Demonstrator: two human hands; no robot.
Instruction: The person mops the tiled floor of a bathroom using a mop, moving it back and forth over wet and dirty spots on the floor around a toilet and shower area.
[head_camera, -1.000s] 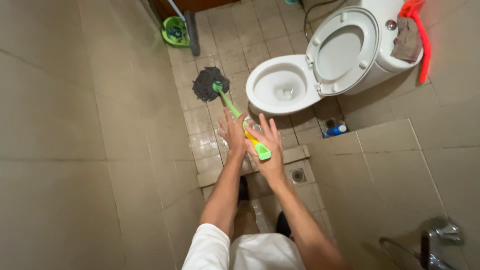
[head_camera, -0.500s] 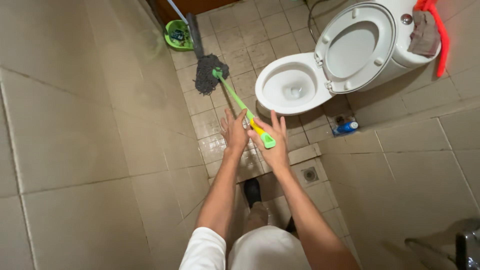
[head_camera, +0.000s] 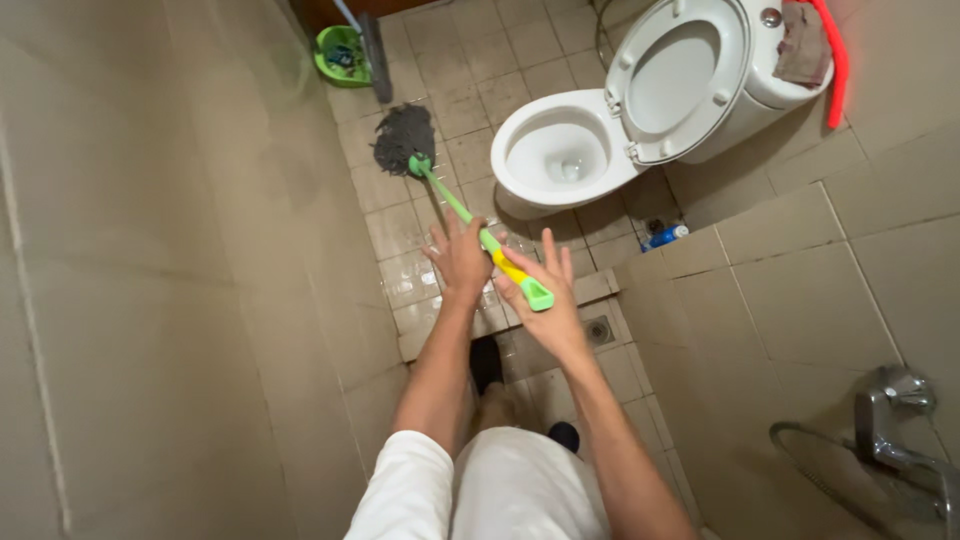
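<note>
On the tiled bathroom floor (head_camera: 455, 110), toward twelve o'clock from the person, a dark string mop head (head_camera: 402, 138) rests flat, just left of the white toilet (head_camera: 560, 150). Its green mop handle (head_camera: 470, 225) slants back between both hands. The left hand (head_camera: 462, 258) and right hand (head_camera: 545, 300) press the handle between flat palms, fingers spread rather than wrapped, so the grip is loose, a pinch between open hands near the yellow-and-green end. This looks like mopping the floor in front of the toilet, perhaps rolling the shaft between the palms; a firmer, wrapped hold would probably be needed to push the mop on. The toilet bowl, seat raised, holds a little water. At eleven o'clock a green bucket (head_camera: 340, 55) holds something small and blue, too unclear to name. A blue bottle (head_camera: 668, 236) lies at one o'clock beside the low wall.
</note>
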